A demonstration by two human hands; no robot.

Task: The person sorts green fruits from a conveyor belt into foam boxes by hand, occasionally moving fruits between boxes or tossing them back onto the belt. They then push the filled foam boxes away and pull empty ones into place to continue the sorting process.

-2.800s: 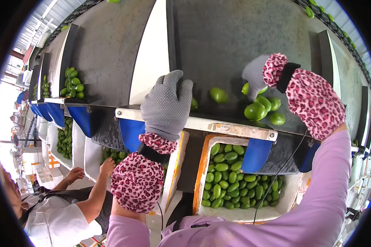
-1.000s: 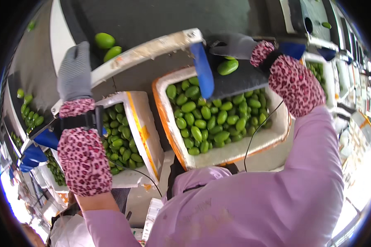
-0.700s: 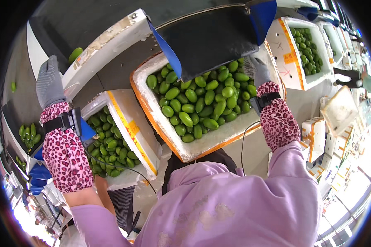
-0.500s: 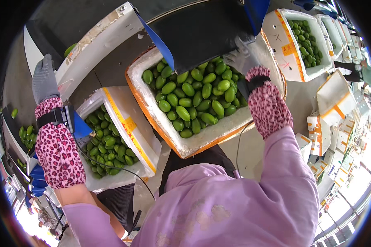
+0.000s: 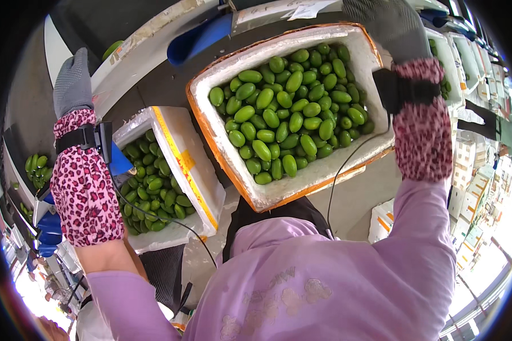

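My left hand (image 5: 73, 85), in a grey knit glove, rests on the white edge of the machine (image 5: 111, 85), its fingers stretched out and holding nothing. My right hand (image 5: 387, 28), gloved the same way, is at the top edge beyond the far right corner of a white foam box (image 5: 210, 162) with orange tape round its rim. Motion smears its fingers, and what they touch is not clear. The box is filled with green oval fruits (image 5: 293, 122). A blue flap (image 5: 199, 40) hangs from the machine just beyond the box.
A second foam box (image 5: 196, 156) with more green fruits stands at the left, tilted against the first. Several fruits (image 5: 38, 167) lie on a dark surface at the far left. Stacked foam boxes (image 5: 469, 193) line the right. A thin black cable (image 5: 341, 170) crosses the full box's right side.
The black chute no longer covers the full box's far side. My right hand has moved right and away from me. My left hand stays on the machine's edge.
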